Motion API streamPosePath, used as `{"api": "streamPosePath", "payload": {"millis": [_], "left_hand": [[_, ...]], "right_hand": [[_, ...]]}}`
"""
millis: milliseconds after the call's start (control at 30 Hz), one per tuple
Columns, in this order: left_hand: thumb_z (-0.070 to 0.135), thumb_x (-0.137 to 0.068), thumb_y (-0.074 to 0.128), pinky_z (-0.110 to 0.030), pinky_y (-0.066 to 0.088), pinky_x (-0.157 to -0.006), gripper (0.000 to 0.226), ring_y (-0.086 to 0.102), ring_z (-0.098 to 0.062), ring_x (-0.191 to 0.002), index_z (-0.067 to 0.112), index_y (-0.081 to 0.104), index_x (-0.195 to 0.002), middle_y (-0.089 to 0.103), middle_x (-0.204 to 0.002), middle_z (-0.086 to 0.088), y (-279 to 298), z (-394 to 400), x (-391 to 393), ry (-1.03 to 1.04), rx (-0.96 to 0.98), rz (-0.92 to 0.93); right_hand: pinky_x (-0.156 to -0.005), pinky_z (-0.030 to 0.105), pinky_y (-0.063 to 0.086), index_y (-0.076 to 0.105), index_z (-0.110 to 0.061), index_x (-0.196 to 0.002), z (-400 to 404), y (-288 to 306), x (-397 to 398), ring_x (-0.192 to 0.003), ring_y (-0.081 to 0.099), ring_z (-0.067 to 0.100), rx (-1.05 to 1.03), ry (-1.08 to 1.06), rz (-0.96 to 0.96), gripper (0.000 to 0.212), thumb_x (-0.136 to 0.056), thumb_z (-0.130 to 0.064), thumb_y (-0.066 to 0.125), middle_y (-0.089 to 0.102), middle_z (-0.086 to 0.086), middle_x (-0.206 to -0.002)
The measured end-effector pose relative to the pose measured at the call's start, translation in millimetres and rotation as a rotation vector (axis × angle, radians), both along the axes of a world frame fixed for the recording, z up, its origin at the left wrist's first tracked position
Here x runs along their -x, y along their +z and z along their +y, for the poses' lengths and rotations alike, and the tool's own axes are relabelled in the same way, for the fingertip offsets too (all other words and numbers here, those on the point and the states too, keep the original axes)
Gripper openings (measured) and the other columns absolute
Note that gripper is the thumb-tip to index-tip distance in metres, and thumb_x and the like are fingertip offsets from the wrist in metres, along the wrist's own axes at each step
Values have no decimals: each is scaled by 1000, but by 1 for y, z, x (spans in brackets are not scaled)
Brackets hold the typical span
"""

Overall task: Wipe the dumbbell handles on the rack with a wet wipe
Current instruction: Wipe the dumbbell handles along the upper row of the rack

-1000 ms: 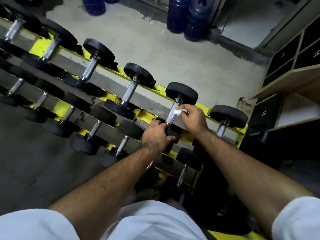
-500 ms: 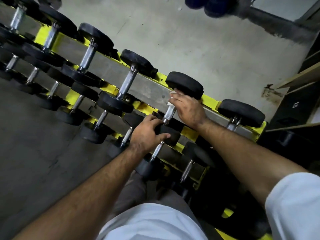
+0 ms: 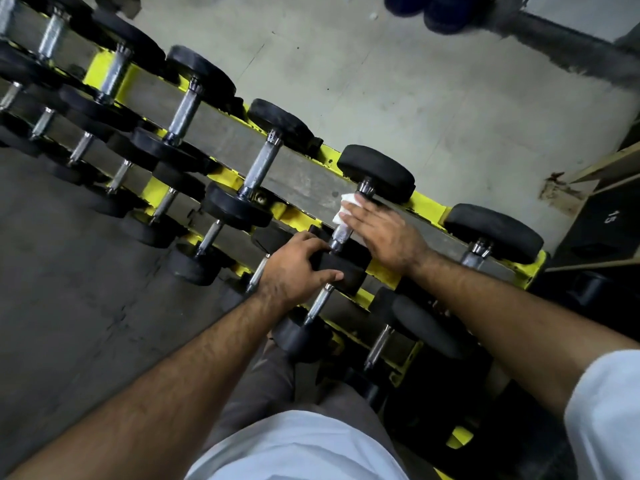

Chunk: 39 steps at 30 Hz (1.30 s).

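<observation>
A yellow and grey rack (image 3: 301,183) holds rows of black dumbbells with chrome handles. On the upper row, one dumbbell (image 3: 375,173) has its chrome handle (image 3: 341,234) partly under my right hand (image 3: 388,237). The fingers of that hand lie straight across the handle and press a white wet wipe (image 3: 346,204) against it, and the wipe sticks out past the fingertips. My left hand (image 3: 291,268) grips the near black head (image 3: 346,268) of the same dumbbell, thumb on the near side and fingers over its top.
More dumbbells fill both tiers to the left, such as one (image 3: 263,161) beside the wiped one, and another (image 3: 495,230) sits at the right end. Bare concrete floor (image 3: 433,98) lies behind the rack. A dark shelf unit (image 3: 609,216) marked 15 stands at the right, and blue jugs (image 3: 440,8) at the top.
My right hand has uncurled from the top of the handle and now lies flat across it with the wipe under the fingers. The left hand keeps its hold on the near head.
</observation>
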<state>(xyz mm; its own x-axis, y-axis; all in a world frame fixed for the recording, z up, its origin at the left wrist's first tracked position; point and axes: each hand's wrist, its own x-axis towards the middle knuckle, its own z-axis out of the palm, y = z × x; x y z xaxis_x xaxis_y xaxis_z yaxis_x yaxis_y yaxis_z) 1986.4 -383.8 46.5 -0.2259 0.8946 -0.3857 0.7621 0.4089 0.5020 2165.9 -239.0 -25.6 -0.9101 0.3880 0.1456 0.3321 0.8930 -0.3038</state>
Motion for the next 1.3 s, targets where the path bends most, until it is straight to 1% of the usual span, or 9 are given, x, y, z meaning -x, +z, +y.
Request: {"api": "streamPosePath", "payload": {"millis": [67,233,400,567,733,900,967,1100,1300], "left_hand": [[56,-73,79,-17,35,-81,60,53,-7,-111,28,64,-123,52,-126,11,-2,0,0,5,-1,-2],[57,-72,79,-19,36,-81,60,53,-8,-109,28,64,-123,53,-125,11,-1,0,1,5,-1,0],[60,-71,77,-23,42,-84,59,52,-6,-111,31,64,-120,53,-124,15,-4,-1,5,-6,-10,-6],[56,-72,79,-21,38,-82,58,52,-6,-109,29,65,-121,54,-120,13,0,0,9,-19,-2,-25],[56,-72,79,-21,38,-87,57,48,-2,-110,29,65,-120,53,-123,14,-2,-1,10,-9,0,-38],[53,-69,83,-21,38,-80,57,53,-6,-100,28,62,-116,54,-111,14,-2,-4,6,55,-19,-74],[52,-67,84,-22,37,-75,57,52,-6,-93,28,59,-112,54,-106,14,-3,-6,3,108,-47,-87],[54,-67,84,-24,37,-73,59,52,-7,-93,29,55,-112,55,-108,13,-5,-8,0,123,-52,-89],[50,-67,85,-25,41,-75,57,54,-9,-92,27,56,-110,54,-104,13,-1,-6,0,119,-43,-105]], "right_hand": [[-89,40,51,46,-15,-148,8,3,4,-143,40,25,24,-149,-13,57,-92,-7,49,39,3,-158],[-115,47,37,56,-4,-138,-21,-5,8,-143,38,31,67,-6,61,49,-90,2,51,52,12,-147],[-78,36,54,60,-10,-135,13,10,9,-128,57,26,26,-151,44,54,-84,6,53,54,6,-146],[-117,46,34,59,-4,-135,-32,-5,9,-138,46,34,21,104,52,46,-89,1,60,55,14,-144],[-83,45,56,58,-10,-138,11,13,4,-130,55,28,29,-89,68,51,-88,2,55,52,9,-147],[-118,43,31,57,-5,-138,-33,7,6,-137,47,33,54,244,-25,49,-89,-7,47,52,15,-146],[-119,43,29,55,-10,-141,-17,7,4,-139,46,30,11,285,-86,51,-90,-10,46,51,10,-148],[-104,51,46,48,-11,-145,8,16,3,-146,35,28,46,-55,-84,54,-92,-3,43,44,8,-154],[-119,44,31,48,-16,-146,-11,14,7,-144,39,27,26,220,-174,56,-92,-12,38,43,8,-155]]}}
